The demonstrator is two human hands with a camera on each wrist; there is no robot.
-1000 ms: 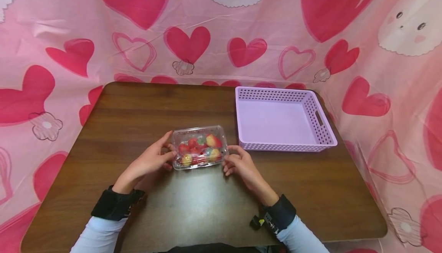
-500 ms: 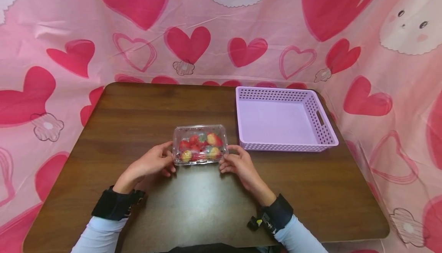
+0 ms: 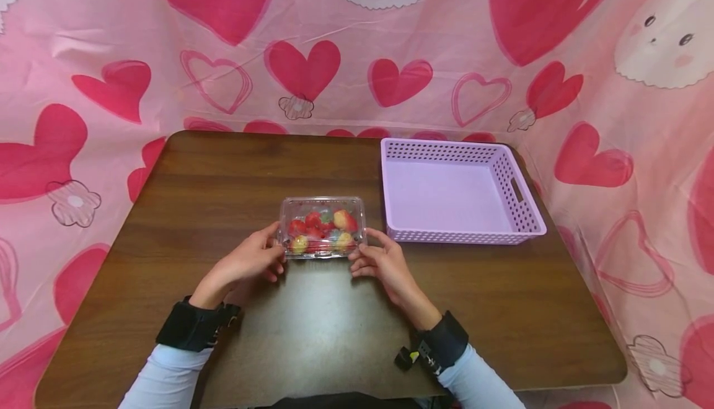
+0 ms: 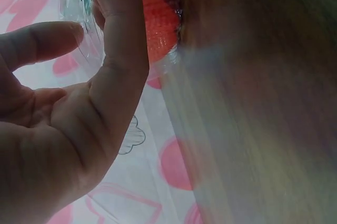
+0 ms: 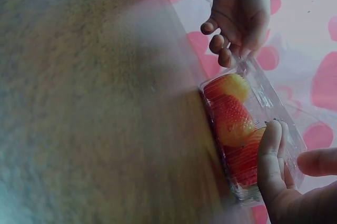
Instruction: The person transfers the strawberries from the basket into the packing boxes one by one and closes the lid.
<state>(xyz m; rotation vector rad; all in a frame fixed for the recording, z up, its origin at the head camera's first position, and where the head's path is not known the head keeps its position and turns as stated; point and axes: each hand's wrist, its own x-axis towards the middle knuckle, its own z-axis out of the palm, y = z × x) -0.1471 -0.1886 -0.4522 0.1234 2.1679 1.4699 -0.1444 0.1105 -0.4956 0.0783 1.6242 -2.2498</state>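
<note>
1. Head view: a clear, lidded plastic clamshell box of red and yellow strawberries (image 3: 322, 228) rests on the dark brown wooden worktop (image 3: 223, 180), near its middle, just left of an empty lilac perforated plastic basket (image 3: 521, 201). The left hand (image 3: 245, 261) holds the box's left end and the right hand (image 3: 380, 261) its right end, fingers curled against the near corners. A pink cloth with red hearts (image 3: 390, 56) surrounds the worktop.
2. Left wrist view: the left hand (image 4: 63, 129) pinches the thin clear wall of the box (image 4: 158, 24) between thumb and forefinger. The picture is blurred.
3. Right wrist view: the right hand's (image 5: 287, 182) fingers (image 5: 269, 153) lie along the box (image 5: 237, 129) end, thumb on the lid side; the left hand (image 5: 239, 13) grips the far end.
4. Handling judgement: the box is probably light, thin-walled and flexible, slippery, with soft fruit inside. Hold it at both short ends, under the rim, without squeezing.
5. No label, brand or writing is legible.
</note>
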